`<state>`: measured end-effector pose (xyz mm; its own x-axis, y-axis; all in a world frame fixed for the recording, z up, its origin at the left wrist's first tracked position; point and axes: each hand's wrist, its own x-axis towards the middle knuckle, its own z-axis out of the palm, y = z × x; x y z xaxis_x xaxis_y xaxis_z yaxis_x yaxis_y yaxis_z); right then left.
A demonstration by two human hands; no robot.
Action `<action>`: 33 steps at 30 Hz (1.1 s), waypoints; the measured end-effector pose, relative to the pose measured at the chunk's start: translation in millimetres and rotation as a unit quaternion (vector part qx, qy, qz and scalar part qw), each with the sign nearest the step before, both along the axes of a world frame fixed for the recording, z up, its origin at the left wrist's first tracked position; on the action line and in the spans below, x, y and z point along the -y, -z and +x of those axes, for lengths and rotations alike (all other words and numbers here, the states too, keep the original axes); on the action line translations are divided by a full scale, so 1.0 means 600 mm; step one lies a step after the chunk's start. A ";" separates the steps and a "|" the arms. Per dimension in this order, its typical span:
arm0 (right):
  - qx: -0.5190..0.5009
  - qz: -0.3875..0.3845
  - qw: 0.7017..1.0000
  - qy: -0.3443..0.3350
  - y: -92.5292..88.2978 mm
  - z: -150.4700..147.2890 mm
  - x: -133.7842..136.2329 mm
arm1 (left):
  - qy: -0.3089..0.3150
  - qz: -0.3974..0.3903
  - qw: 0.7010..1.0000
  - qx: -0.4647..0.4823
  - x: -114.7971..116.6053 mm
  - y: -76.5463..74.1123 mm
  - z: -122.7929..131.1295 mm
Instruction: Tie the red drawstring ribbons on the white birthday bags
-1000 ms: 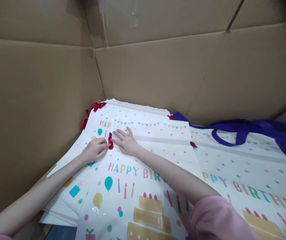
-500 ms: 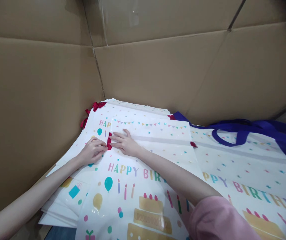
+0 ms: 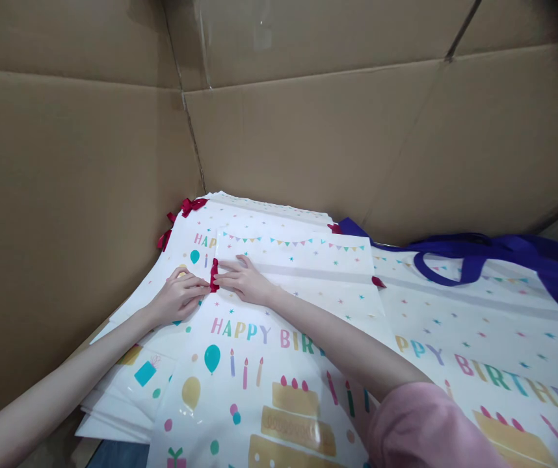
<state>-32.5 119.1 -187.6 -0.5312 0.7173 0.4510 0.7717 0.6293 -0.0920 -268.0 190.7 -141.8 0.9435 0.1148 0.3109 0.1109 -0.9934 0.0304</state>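
Observation:
A white gift bag [image 3: 279, 312] printed with HAPPY BIRTHDAY, a cake and candles lies flat on a pile of similar bags. A red ribbon [image 3: 214, 275] sits at its left edge. My left hand [image 3: 177, 300] is closed, its thumb and fingertips pinched at the ribbon's lower end. From the other side, my right hand [image 3: 244, 281] lies over the bag with its fingers stretched out and apart, and some fingertips touch the ribbon. Another red ribbon end [image 3: 379, 282] shows at the bag's right edge.
Cardboard walls [image 3: 308, 143] rise behind and to the left. Stacked bags [image 3: 259, 208] with red bows [image 3: 193, 207] lie beneath and behind. To the right lies another printed bag [image 3: 454, 325], with dark blue straps [image 3: 484, 250] across its top.
Both hands stay at the ribbon. My left fingers have shifted slightly, and my right fingers have moved a little over the ribbon. The bags remain in place.

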 end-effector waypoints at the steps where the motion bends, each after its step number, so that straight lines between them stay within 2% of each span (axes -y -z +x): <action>1: -0.006 -0.002 1.000 -0.001 0.000 0.000 0.000 | -0.003 0.003 1.000 -0.002 0.001 0.000 0.000; 10: 0.009 -0.011 1.000 -0.006 -0.002 0.000 -0.001 | -0.020 0.042 0.999 -0.014 0.006 0.007 0.007; 16: 0.036 0.004 0.999 -0.009 0.002 0.001 -0.003 | -0.007 0.017 1.000 -0.006 0.004 0.009 0.003; 21: 0.040 0.002 0.999 -0.018 0.002 0.001 -0.006 | -0.024 0.011 0.999 -0.022 0.009 0.003 0.002; 24: 0.045 0.000 0.999 -0.022 0.000 0.000 -0.006 | -0.033 -0.019 0.999 -0.019 0.012 0.002 0.003; 26: 0.052 0.004 0.998 -0.025 -0.002 -0.001 -0.004 | -0.058 -0.073 0.996 -0.003 0.009 0.001 0.007; 28: 0.061 0.015 0.998 -0.026 -0.003 -0.001 -0.001 | -0.128 -0.163 0.978 0.036 0.001 0.001 0.016; 29: 0.066 0.021 0.997 -0.025 -0.003 -0.002 0.001 | -0.170 -0.221 0.958 0.061 -0.005 0.002 0.023; 31: 0.073 0.036 0.996 -0.021 -0.001 -0.003 0.004 | -0.239 -0.349 0.901 0.102 -0.020 0.002 0.043; 33: 0.079 0.050 0.995 -0.019 0.000 -0.004 0.006 | -0.256 -0.462 0.841 0.116 -0.035 0.001 0.067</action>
